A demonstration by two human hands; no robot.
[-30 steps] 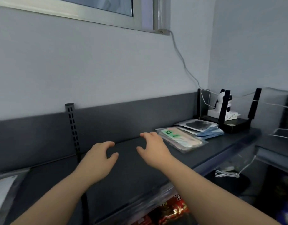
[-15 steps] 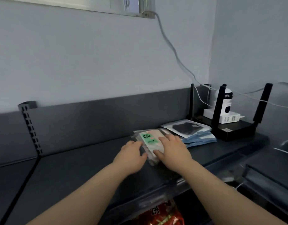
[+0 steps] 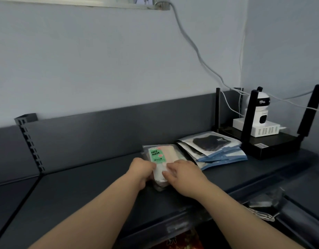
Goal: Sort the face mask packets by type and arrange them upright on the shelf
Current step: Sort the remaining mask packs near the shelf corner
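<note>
Plastic sleeves: pink packets (image 3: 161, 159) lay flat in a small stack on the shelf (image 3: 83, 186), just beside the black-mask packets (image 3: 211, 146).
Left hand (image 3: 142, 169): curled round the stack's near left edge.
Right hand (image 3: 184, 173): fingers laid across the top packet's near end; thumb hidden, so a pinch could not be told.
Handling: likely light, floppy and slick; sleeves may slide apart.
Hold: best clamped together by both side edges.

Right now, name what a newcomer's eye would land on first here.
The green-label packets at the middle of the dark shelf draw the eye first, the left hand gripping their left edge and the right hand pressing on top. Just right lies a fanned pile of black-mask packets, and a black router with a white camera fills the far right corner.
</note>
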